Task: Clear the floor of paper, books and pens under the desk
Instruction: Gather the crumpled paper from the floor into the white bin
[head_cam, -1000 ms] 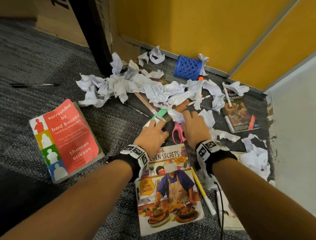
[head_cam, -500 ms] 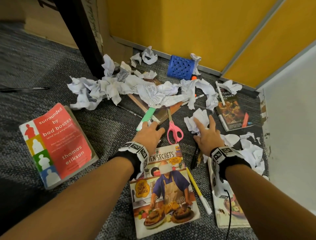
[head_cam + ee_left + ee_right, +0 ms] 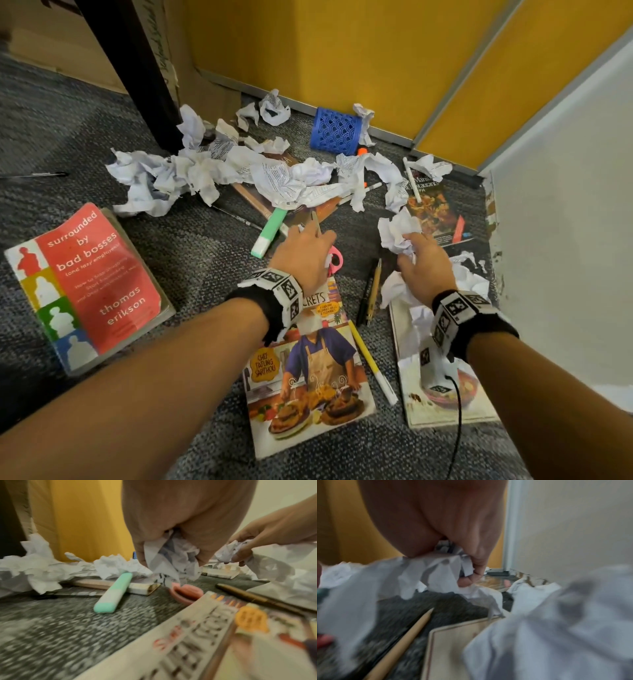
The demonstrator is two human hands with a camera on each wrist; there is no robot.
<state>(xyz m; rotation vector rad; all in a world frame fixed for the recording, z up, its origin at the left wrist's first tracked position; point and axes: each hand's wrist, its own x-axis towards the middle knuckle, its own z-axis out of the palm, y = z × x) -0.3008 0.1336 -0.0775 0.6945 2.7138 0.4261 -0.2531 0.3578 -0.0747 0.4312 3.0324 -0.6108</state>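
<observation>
Paper wad (image 3: 173,557) bunched in left grip (image 3: 303,255), scissors (image 3: 334,261) half hidden, right grip (image 3: 424,263) seemingly clutching crumpled sheet (image 3: 397,231).

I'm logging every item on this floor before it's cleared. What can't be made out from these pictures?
- Cookbook title: head view, left hand covers its start.
- Scissors: head view, the same hand hides most of them.
- Book under the paper pile: only edges show.
- Book under the right wrist: head view, band and cable cover it.
- Right wrist view: blurred; paper in the right hand unreadable.
</observation>
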